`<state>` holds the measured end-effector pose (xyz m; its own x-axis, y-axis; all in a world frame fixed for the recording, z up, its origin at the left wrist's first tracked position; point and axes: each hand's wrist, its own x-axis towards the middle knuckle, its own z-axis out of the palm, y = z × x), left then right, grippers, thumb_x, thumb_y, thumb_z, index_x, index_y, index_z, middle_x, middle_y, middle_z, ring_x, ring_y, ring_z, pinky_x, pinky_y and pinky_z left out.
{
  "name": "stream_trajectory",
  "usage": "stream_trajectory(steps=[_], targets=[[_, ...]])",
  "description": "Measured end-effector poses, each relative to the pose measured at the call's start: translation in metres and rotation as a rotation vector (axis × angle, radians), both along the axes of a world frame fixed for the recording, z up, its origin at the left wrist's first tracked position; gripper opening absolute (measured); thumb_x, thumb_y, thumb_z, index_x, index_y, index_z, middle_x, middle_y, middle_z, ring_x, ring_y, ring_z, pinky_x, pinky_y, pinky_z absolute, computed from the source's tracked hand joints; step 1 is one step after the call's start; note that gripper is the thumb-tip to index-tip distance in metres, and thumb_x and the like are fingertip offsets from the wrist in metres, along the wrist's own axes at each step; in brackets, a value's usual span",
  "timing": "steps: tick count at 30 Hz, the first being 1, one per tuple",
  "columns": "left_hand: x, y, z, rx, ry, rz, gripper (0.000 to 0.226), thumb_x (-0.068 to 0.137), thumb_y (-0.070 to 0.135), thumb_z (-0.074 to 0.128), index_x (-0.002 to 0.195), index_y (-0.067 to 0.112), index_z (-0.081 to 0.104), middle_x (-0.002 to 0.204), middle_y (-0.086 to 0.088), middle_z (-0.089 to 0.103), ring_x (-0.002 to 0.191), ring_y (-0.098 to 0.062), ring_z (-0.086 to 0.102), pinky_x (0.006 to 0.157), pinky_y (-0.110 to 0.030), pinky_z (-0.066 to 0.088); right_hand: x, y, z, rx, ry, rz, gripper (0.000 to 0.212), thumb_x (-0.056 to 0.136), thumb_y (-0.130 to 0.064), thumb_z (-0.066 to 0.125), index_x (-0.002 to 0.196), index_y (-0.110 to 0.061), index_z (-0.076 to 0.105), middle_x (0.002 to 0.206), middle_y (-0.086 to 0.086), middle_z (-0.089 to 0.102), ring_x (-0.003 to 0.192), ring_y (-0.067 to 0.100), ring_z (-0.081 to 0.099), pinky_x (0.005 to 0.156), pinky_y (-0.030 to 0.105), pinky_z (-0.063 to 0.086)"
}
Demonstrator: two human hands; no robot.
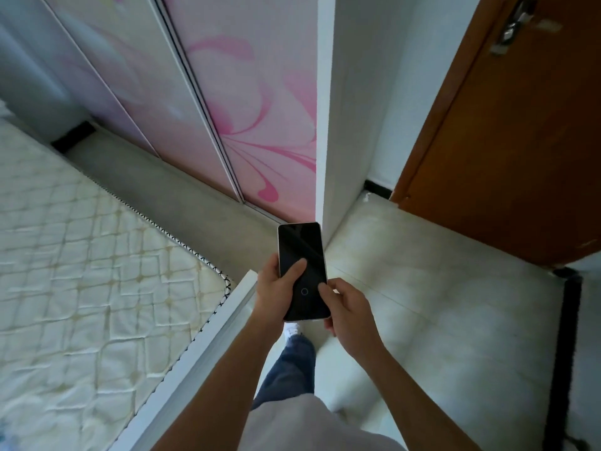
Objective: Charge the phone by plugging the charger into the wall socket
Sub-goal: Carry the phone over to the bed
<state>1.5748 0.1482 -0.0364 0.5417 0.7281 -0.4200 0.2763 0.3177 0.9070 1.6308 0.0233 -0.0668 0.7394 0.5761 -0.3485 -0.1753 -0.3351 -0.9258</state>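
holding the phone (302, 271) out in front of the body, screen up and dark but for a small ring low on the glass, the person stands on the pale tiled floor (439, 288) just beside the foot end of the bed (81, 255). the left hand (274, 288) wraps the phone's left edge from beneath, its thumb lying across the screen. the right hand (346, 309) grips the lower right corner, thumb tip on the glass near the ring, fingers curled under. the phone's top edge points at the white wall corner (325, 125), with pink-flowered sliding wardrobe doors (247, 109) to its left and a brown wooden door (507, 141) to its right. below the phone show a jeans leg and a white shoe (292, 328).
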Motion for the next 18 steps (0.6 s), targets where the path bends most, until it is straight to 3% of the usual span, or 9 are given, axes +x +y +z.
stream_trajectory(steps=[9, 13, 18], targets=[[0.076, 0.139, -0.007, -0.029, -0.059, 0.088, 0.023, 0.087, 0.020, 0.072, 0.106, 0.009, 0.065, 0.097, -0.017, 0.074, 0.085, -0.033, 0.073, 0.075, -0.047, 0.061, 0.089, 0.139, 0.014, 0.029, -0.017, 0.151, 0.022, 0.098, -0.031, 0.053, 0.097, -0.010, 0.061, 0.071, -0.004, 0.061, 0.052, 0.003, 0.058, 0.046, 0.014, 0.042], [0.102, 0.205, -0.004, -0.029, -0.085, 0.163, 0.017, 0.087, 0.017, 0.072, 0.102, 0.010, 0.066, 0.093, -0.015, 0.074, 0.082, -0.031, 0.072, 0.072, -0.043, 0.060, 0.123, 0.210, 0.028, 0.057, -0.037, 0.225, 0.022, 0.100, -0.026, 0.051, 0.096, -0.008, 0.063, 0.058, -0.011, 0.060, 0.047, 0.004, 0.054, 0.044, 0.017, 0.041], [0.118, 0.262, -0.004, -0.027, -0.072, 0.271, 0.019, 0.087, 0.016, 0.071, 0.102, 0.005, 0.064, 0.091, -0.012, 0.072, 0.074, -0.020, 0.068, 0.060, -0.028, 0.054, 0.148, 0.277, 0.029, 0.076, -0.036, 0.296, 0.023, 0.100, -0.023, 0.051, 0.090, -0.005, 0.061, 0.056, -0.007, 0.057, 0.045, 0.006, 0.052, 0.043, 0.018, 0.039]])
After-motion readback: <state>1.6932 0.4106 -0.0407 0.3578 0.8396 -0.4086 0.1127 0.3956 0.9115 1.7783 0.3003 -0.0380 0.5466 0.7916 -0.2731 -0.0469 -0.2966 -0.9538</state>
